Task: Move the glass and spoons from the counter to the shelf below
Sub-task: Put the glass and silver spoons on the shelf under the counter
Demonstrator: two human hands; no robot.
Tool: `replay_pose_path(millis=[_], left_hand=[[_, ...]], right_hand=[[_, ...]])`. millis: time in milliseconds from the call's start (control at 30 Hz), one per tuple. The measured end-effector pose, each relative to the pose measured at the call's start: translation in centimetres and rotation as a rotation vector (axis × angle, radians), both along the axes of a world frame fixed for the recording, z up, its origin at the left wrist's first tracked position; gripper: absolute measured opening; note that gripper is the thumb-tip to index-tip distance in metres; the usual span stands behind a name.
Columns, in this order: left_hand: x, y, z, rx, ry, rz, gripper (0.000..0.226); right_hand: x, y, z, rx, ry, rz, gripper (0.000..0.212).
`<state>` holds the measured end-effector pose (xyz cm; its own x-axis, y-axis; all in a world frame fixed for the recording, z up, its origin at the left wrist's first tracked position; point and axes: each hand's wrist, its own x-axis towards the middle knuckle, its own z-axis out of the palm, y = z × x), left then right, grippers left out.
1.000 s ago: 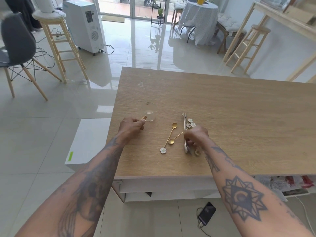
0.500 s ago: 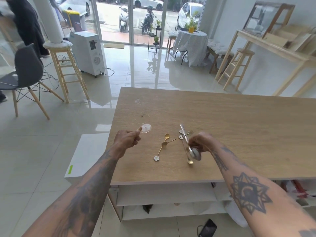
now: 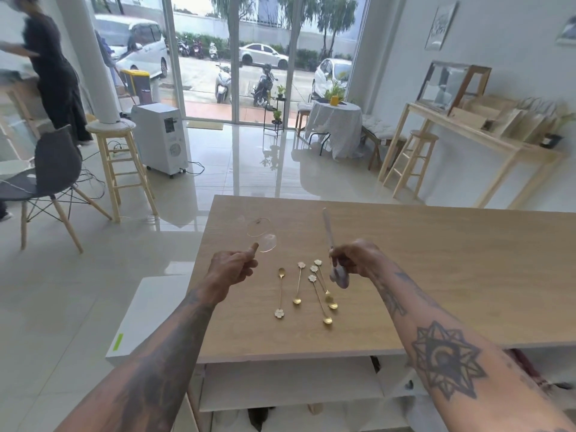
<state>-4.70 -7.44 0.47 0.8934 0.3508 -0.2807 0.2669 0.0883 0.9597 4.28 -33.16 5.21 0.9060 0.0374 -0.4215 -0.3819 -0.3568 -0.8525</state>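
With both hands loaded, left hand (image 3: 232, 268) fingers pinched the glass (image 3: 260, 233), right hand (image 3: 353, 258) fingers pinched a silver spoon (image 3: 331, 244) upright. Four gold spoons (image 3: 307, 289) lay between the hands, long axes toward the tabletop's (image 3: 436, 275) near edge, shelf (image 3: 290, 383) directly below.

Left hand (image 3: 232, 269) pinches glass (image 3: 260, 233) near base, glass tilted, lifted above counter (image 3: 436, 263). Right hand (image 3: 355, 258) grips silver spoon (image 3: 333, 254), handle pointing up and away, bowl low beside fingers, blurred. Four gold spoons (image 3: 307, 289) lie on counter between my hands, flower-shaped ends, one reversed at left. Three at right overlap near flower ends. White shelf (image 3: 290, 381) visible under counter edge. Stool (image 3: 120, 169), chair (image 3: 53, 169) on floor at left.
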Motion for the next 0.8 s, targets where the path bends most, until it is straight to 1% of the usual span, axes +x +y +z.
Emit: replay_pose_path(millis=[100, 233, 333, 567, 733, 800], left_hand=[[0.1, -0.6, 1.4, -0.039, -0.017, 0.020, 0.046], [-0.6, -2.1, 3.4, -0.038, -0.043, 0.033, 0.047], [-2.0, -3.3, 4.7, -0.026, -0.065, 0.048, 0.047], [-7.7, -6.8, 5.6, -0.013, -0.076, 0.146, 0.041], [-13.5, -10.1, 2.5, -0.049, -0.020, 0.212, 0.030], [-16.4, -11.6, 0.3, -0.066, 0.010, 0.247, 0.028]], right_hand=[[-0.5, -0.4, -0.3, 0.206, 0.023, -0.026, 0.013], [-1.3, -1.3, 0.1, 0.305, 0.008, 0.013, 0.012], [-2.2, -2.0, 0.7, 0.341, -0.005, 0.069, 0.014], [-6.0, -4.3, 1.2, 0.401, -0.023, 0.231, 0.008], [-11.0, -6.3, -1.7, 0.406, 0.019, 0.359, 0.006], [-13.4, -6.9, -3.7, 0.402, 0.056, 0.392, 0.010]])
